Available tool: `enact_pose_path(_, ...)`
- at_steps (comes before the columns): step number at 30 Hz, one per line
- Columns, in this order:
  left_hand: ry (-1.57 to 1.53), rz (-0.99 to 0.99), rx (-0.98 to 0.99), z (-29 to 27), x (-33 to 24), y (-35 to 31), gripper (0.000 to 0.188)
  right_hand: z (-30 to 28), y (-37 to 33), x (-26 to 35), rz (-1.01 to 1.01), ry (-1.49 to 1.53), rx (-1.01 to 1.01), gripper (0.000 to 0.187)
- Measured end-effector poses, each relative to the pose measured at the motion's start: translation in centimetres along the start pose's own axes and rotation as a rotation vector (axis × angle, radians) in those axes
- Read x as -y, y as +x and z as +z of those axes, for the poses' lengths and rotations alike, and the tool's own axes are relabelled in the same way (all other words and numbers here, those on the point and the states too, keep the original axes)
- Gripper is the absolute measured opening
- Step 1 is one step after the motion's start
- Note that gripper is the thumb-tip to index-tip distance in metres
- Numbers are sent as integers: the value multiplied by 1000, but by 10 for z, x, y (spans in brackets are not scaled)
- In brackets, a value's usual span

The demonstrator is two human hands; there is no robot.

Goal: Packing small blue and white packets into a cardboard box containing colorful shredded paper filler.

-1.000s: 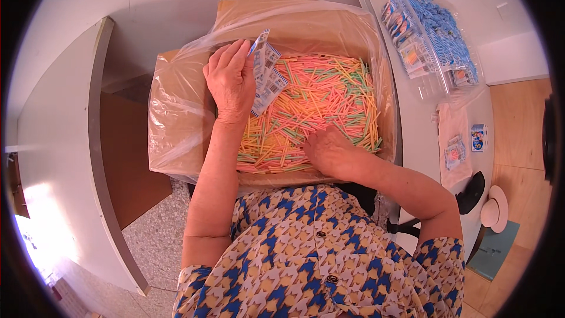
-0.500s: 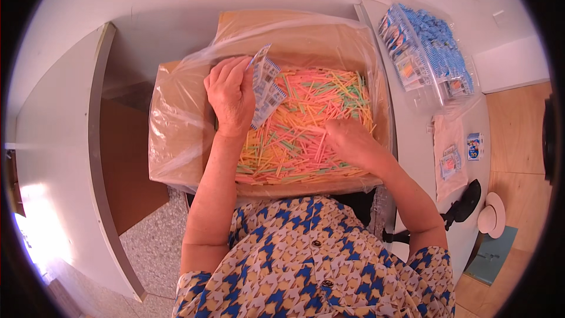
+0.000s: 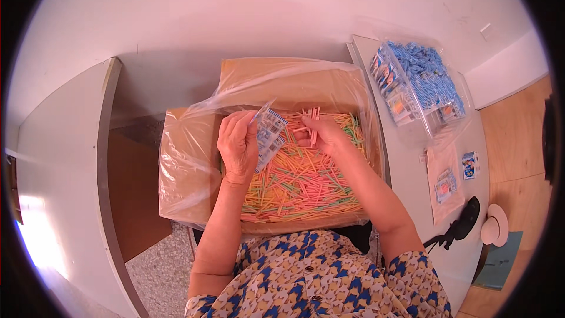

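Note:
My left hand (image 3: pixel 239 142) pinches the upper end of small blue-and-white printed packets (image 3: pixel 271 132), which hang over the left part of an open carton. The carton (image 3: pixel 282 79) is brown cardboard lined with clear plastic film. Thin pastel sticks (image 3: pixel 312 185) in pink, yellow, orange and green fill it in a loose heap. Just right of the packets, my right hand (image 3: pixel 325 132) has its fingers closed around a small bunch of mostly pink sticks (image 3: pixel 314 119), held above the heap.
On the white table (image 3: pixel 412 171) at right stands a clear plastic bin (image 3: pixel 434 122) full of blue-and-white packets (image 3: pixel 415 65). Nearby lie a pale cloth (image 3: pixel 438 156) with packets (image 3: pixel 445 186), a small blue box (image 3: pixel 470 165) and a black stand (image 3: pixel 465 219). A white panel (image 3: pixel 65 165) rises at left.
My right hand has come up out of the heap with a bunch of sticks and moved left toward the packets. The left hand keeps its hold. The whole view has shifted.

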State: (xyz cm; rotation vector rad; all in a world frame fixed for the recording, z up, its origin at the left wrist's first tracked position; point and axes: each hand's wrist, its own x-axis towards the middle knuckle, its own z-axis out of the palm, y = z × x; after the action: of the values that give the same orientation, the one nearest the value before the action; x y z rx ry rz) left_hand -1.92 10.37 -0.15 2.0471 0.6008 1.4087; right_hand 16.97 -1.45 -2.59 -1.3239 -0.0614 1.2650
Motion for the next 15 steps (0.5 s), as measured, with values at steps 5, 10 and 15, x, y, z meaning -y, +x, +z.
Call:
enact_pose_path(5,-6,-2,3,2,-3,4,17,-3,22,-13,-19,193,29,19)
enact_pose_path(10,-30,-46,27,1,-1,2,11,-2,8,-14,-146,323,-26,14)
enact_pose_path(15,-31,-64,57,1,6,-7,10,-2,-44,1,-84,-48,13,15)
